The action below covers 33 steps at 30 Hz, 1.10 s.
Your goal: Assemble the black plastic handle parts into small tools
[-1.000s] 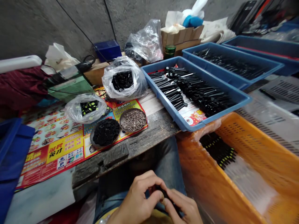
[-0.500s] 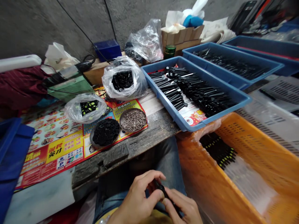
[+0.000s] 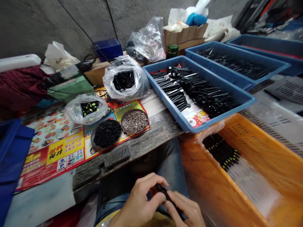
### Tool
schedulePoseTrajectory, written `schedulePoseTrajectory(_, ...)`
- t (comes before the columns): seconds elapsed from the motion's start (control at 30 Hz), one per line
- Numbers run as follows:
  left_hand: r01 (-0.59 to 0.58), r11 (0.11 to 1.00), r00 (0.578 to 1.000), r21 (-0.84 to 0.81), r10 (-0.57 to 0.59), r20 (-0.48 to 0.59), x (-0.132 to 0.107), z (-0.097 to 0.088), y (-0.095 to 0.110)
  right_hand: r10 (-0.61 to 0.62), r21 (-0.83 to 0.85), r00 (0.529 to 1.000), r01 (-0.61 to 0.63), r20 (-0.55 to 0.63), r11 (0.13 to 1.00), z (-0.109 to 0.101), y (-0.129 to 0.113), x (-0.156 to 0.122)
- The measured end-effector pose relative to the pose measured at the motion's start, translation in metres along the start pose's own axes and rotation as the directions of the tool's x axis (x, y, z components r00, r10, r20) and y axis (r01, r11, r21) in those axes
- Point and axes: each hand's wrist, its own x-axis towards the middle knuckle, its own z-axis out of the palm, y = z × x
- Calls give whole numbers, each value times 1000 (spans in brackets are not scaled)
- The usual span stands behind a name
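Note:
Over my lap, both hands meet on a slim black handle-like piece [image 3: 174, 204]. My left hand [image 3: 144, 198] pinches its upper end between thumb and forefinger. Lower along it, my right hand [image 3: 186, 209] has its fingers wrapped round the same piece, and part of it is hidden by them. On the bench ahead stand a dish of small black parts [image 3: 107, 133] and a dish of small metal pins or screws [image 3: 134, 121]. Behind these, one plastic bag [image 3: 71, 110] holds black parts with yellow-green spots, and another bag [image 3: 142, 82] holds plain black parts.
A blue tray [image 3: 180, 121] with rows of black, metal-edged pieces sits on the bench at right, more blue trays [image 3: 262, 80] beyond it. An orange crate [image 3: 199, 170] beside my right knee contains finished-looking black pieces with yellow-green spots. A blue bin [image 3: 14, 151] is at far left.
Both hands keep almost the same pose on the black piece. The view has shifted very slightly; nothing else has visibly moved.

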Motion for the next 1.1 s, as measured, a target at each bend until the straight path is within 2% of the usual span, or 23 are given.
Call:
schedulePoseTrajectory(0.37,-24,1000,1000,10,24,5,0,0,-1,-5,-9,999,5,-38,1000,0,-3,3)
schedulePoseTrajectory(0.6,15,1000,1000,13,-14,-7,0,0,-2,55,44,990,-62,129,997,-2,12,-10)
schedulePoseTrajectory(1.1,85,994,996,72,-86,10,0,0,-5,52,46,989,-59,141,997,-3,16,-13)
